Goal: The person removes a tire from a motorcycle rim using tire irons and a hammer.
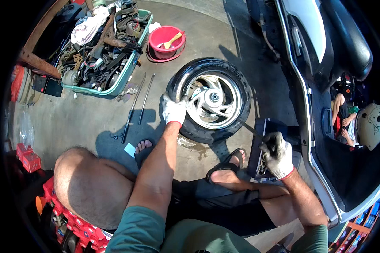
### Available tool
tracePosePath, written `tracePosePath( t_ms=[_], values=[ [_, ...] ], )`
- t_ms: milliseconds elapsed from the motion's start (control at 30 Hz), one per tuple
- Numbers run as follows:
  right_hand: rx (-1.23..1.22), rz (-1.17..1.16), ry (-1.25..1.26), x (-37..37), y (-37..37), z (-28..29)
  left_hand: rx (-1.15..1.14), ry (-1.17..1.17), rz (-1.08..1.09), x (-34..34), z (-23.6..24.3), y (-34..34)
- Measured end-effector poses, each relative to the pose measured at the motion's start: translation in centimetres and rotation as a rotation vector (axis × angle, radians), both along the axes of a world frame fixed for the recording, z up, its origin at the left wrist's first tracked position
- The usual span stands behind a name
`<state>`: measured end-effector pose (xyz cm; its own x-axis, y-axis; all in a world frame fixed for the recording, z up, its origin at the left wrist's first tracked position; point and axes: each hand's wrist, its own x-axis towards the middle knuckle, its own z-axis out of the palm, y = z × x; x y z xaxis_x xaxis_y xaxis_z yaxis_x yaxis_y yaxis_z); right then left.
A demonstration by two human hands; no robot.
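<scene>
A motorcycle wheel lies on its side on the concrete floor, its black tyre wrapped round a pale spoked rim. Taking the wheel's hub as the dial centre, the gloved left hand is between 8 and 9 o'clock, its fingers grasping the tyre's edge. Between 4 and 5 o'clock, the gloved right hand has its fingers clenched round a dark slim bar, whose far end reaches the side of the tyre near the rim; the exact contact there is too small to tell. Two metal rods lie on the floor at 9 o'clock, well clear of the tyre. A green crate heaped with greasy parts stands at 10 o'clock, and a red bucket holding a yellowish brush is near 11. A white-and-black scooter fills 3 o'clock, and a sandalled foot rests at 6.
</scene>
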<state>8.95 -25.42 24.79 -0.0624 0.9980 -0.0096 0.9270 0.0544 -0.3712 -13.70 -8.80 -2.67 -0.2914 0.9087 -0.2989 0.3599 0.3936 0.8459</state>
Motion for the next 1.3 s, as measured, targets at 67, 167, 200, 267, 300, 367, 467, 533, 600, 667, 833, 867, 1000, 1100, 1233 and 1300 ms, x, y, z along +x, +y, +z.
tracePosePath(
  t_ms=[67, 167, 200, 267, 300, 367, 467, 533, 600, 667, 833, 867, 1000, 1100, 1233, 1300],
  values=[
    [0.059, 0.029, -0.022, -1.5, 2.6, -0.2, -0.007, -0.007, -0.008, -0.6, -0.3, -0.2],
    [0.195, 0.058, -0.088, -2.3, 8.1, -1.2, -0.014, 0.011, -0.001, -0.8, -1.0, -0.2],
    [0.240, 0.060, -0.149, -2.1, 10.3, -2.0, -0.007, 0.012, -0.008, -0.7, -0.8, -0.2],
    [0.199, 0.032, -0.194, -3.4, 14.6, -2.5, 0.004, 0.018, -0.015, -0.7, -0.2, -0.2],
    [0.172, 0.044, -0.251, -3.7, 16.7, -3.0, 0.012, 0.004, -0.012, -0.5, -0.1, 0.1],
    [-0.024, -0.001, -0.319, -5.9, 20.6, -4.1, 0.012, -0.006, 0.005, -0.8, -0.5, 0.0],
    [-0.177, 0.016, -0.309, -6.7, 24.7, -8.7, 0.010, -0.074, -0.018, 0.0, 0.5, -0.2],
    [-0.233, 0.071, -0.285, -8.5, 25.5, -11.6, 0.031, -0.068, -0.009, -0.4, -0.1, -0.3],
    [-0.259, 0.085, -0.298, -10.3, 24.9, -13.6, 0.024, -0.101, 0.003, -0.8, -0.5, -0.1],
    [-0.355, 0.014, -0.093, -10.1, 23.4, -15.1, -0.011, -0.210, -0.023, -0.4, 0.0, -0.3],
    [-0.224, 0.108, 0.272, -11.5, 17.5, -16.3, 0.082, -0.189, 0.006, -1.3, -4.3, 0.0],
    [-0.271, 0.176, 0.286, -13.1, 16.6, -14.8, 0.097, -0.233, 0.053, -3.1, -6.2, 0.0],
    [-0.074, 0.291, 0.408, -9.0, 13.8, -12.1, 0.015, -0.211, 0.016, -0.8, -2.7, -0.3],
    [-0.048, 0.449, 0.498, -8.6, 13.1, -10.9, 0.002, -0.223, 0.018, -1.4, -3.7, -0.7],
    [-0.183, 0.637, 0.216, -10.3, 11.7, -12.5, -0.020, -0.282, 0.014, -1.8, -5.3, -1.6],
    [-0.267, 0.655, 0.200, -10.3, 11.4, -13.2, -0.066, -0.269, -0.038, -2.0, -5.3, -1.5]
  ],
)
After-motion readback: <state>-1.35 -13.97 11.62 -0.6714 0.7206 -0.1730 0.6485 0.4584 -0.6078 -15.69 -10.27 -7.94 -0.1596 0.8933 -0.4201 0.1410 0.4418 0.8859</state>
